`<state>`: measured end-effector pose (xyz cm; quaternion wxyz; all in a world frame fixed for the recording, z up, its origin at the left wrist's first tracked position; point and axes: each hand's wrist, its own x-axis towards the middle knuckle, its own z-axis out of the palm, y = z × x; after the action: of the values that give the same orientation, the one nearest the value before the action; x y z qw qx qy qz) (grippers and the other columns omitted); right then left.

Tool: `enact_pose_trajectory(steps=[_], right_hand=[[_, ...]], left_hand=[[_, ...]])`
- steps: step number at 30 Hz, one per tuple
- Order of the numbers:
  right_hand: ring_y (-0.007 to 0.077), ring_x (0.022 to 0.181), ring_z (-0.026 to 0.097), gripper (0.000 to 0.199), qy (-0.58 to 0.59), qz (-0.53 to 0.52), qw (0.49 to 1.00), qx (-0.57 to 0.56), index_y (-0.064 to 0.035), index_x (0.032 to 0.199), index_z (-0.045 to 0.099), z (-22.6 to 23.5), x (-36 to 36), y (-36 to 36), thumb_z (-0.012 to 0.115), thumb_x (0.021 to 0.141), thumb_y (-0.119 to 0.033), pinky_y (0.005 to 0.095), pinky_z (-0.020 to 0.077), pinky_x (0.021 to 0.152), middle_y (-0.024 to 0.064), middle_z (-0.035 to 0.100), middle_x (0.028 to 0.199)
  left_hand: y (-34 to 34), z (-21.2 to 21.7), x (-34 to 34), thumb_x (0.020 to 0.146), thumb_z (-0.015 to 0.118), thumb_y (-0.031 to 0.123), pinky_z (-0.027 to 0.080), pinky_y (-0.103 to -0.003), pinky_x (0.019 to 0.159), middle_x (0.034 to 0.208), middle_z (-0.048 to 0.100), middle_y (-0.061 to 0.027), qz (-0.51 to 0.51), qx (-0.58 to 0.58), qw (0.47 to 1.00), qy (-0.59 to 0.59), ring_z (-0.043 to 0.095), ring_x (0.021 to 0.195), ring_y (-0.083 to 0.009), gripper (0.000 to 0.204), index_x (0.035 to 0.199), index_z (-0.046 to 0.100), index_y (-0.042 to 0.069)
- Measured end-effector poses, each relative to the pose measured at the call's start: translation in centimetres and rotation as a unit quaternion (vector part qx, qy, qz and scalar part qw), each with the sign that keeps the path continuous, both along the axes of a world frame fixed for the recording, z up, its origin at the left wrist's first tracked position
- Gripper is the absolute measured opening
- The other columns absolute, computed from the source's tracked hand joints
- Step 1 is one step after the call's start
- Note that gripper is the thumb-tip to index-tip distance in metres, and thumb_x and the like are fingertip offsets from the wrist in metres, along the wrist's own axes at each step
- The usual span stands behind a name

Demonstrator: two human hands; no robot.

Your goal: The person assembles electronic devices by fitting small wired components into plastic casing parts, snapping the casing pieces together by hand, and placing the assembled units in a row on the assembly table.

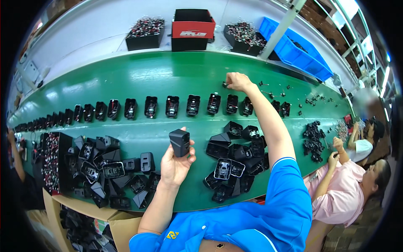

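Note:
My left hand (175, 167), palm up, holds a black plastic housing (179, 143) above the near half of the green workbench (197, 164). Its closed side is toward me, so the inside is hidden. Reaching across to the far side, my right hand (240, 81) is closed with the fingertips down on a small dark part (225, 85), too small to make out. Below that hand runs a long row of open black housings (193, 105) with small fittings and wires inside. Small wired parts (270, 93) lie scattered to its right.
Piles of loose black housings lie left (113, 170) and right (239, 157) of my left hand. Boxes of wired parts (145, 33), a red-and-black box (193, 29) and a blue bin (296, 48) line the far side. A co-worker in pink (340, 189) sits at right.

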<state>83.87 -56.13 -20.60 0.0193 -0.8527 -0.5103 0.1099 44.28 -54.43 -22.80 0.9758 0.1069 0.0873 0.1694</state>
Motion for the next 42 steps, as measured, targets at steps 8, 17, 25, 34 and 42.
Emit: enact_pose_trajectory(steps=[8, 17, 25, 34, 42], right_hand=[[0.027, 0.085, 0.068, 0.014, 0.024, -0.06, 0.997, 0.049, -0.0092, 0.09, 0.069, 0.6, 1.1, -3.3, 0.073, 0.078, -0.014, 0.0397, 0.0527, 0.079, 0.0063, 0.072, 0.088], [0.0228, 0.073, 0.066, 0.011, 0.034, -0.03, 0.993, 0.106, -0.0045, 0.089, 0.069, -0.5, 0.8, -3.0, 0.07, 0.079, -0.009, 0.0353, 0.052, 0.069, 0.0058, 0.071, 0.081], [0.0206, 0.074, 0.065, 0.01, 0.064, -0.082, 0.982, 0.16, -0.0022, 0.091, 0.068, 2.1, -2.5, -4.0, 0.068, 0.082, -0.008, 0.0336, 0.0523, 0.072, 0.0055, 0.071, 0.084], [0.0137, 0.092, 0.061, 0.02, 0.055, 0.174, 0.909, 0.376, -0.0128, 0.089, 0.066, 8.6, -21.6, -12.0, 0.07, 0.075, 0.001, 0.0366, 0.0357, 0.103, -0.0015, 0.07, 0.096], [0.0141, 0.107, 0.058, 0.019, 0.013, 0.152, 0.913, 0.378, -0.0156, 0.089, 0.065, 4.2, -27.2, -14.3, 0.074, 0.074, -0.007, 0.0475, 0.0219, 0.112, -0.0071, 0.07, 0.096]], left_hand=[[-0.1, -0.6, -0.2, 0.102, 0.041, 0.021, 0.044, -0.027, 0.061, 0.099, 0.059, -0.0129, -0.026, -0.02, 0.999, -0.034, 0.056, 0.075, -0.018, 0.045, 0.143, 0.038, 0.005], [-0.2, -0.5, -0.4, 0.1, 0.043, 0.02, 0.044, -0.028, 0.061, 0.092, 0.06, -0.0122, -0.012, -0.024, 0.999, -0.03, 0.054, 0.072, -0.0179, 0.045, 0.142, 0.04, 0.003], [-0.3, -1.5, -0.1, 0.099, 0.045, 0.018, 0.044, -0.029, 0.061, 0.09, 0.061, -0.0137, -0.046, 0.002, 0.988, -0.15, 0.054, 0.071, -0.0183, 0.046, 0.142, 0.04, 0.002], [-1.2, 0.2, -0.2, 0.103, 0.039, 0.02, 0.052, -0.031, 0.072, 0.117, 0.059, -0.0176, -0.065, 0.106, 0.992, -0.027, 0.061, 0.087, -0.0199, 0.049, 0.151, 0.03, 0.015], [-3.5, 2.5, 0.7, 0.107, 0.033, 0.021, 0.054, -0.032, 0.086, 0.136, 0.049, -0.0161, -0.059, 0.059, 0.996, -0.029, 0.059, 0.108, -0.0217, 0.05, 0.156, 0.02, 0.022]])
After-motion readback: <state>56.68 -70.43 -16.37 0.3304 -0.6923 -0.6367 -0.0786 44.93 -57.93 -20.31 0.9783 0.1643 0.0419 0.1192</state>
